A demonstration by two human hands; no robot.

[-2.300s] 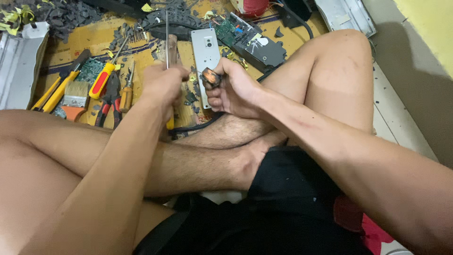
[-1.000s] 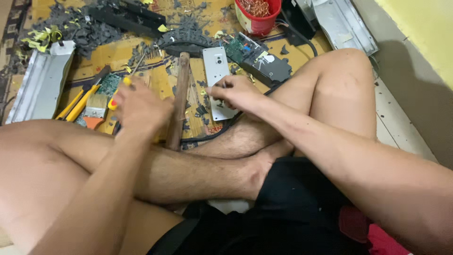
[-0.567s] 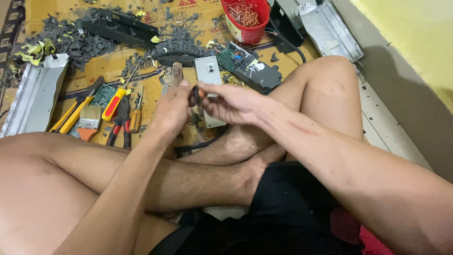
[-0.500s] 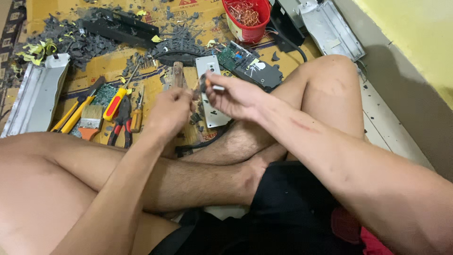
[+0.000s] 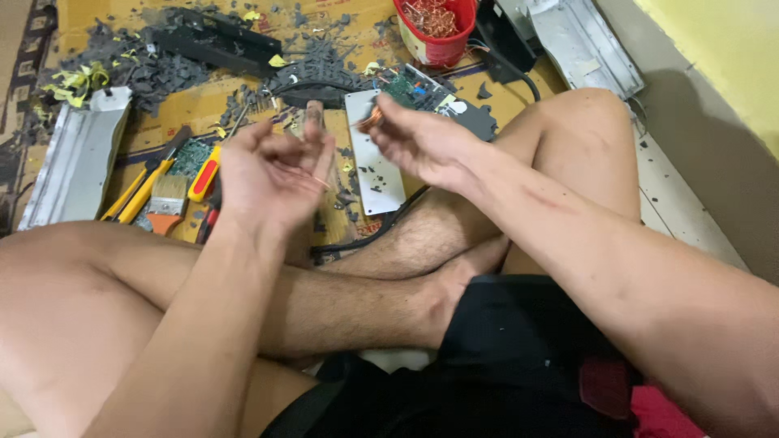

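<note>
Left hand (image 5: 272, 174) open, right hand (image 5: 422, 142) pinching copper wire (image 5: 371, 121), red bucket (image 5: 438, 32) behind

red bucket (image 5: 442, 45), yellow-handled brush (image 5: 166, 203), green circuit board (image 5: 410, 85)

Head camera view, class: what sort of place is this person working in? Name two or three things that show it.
Probably an informal floor workspace for stripping old electronics for scrap. A red bucket holds copper wire, a green circuit board lies bared, and black plastic fragments litter the cardboard. The right hand pinches a copper piece.

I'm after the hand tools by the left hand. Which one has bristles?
The paintbrush, with an orange ferrule and pale bristles. The screwdrivers beside it have yellow and red handles and no bristles.
</note>
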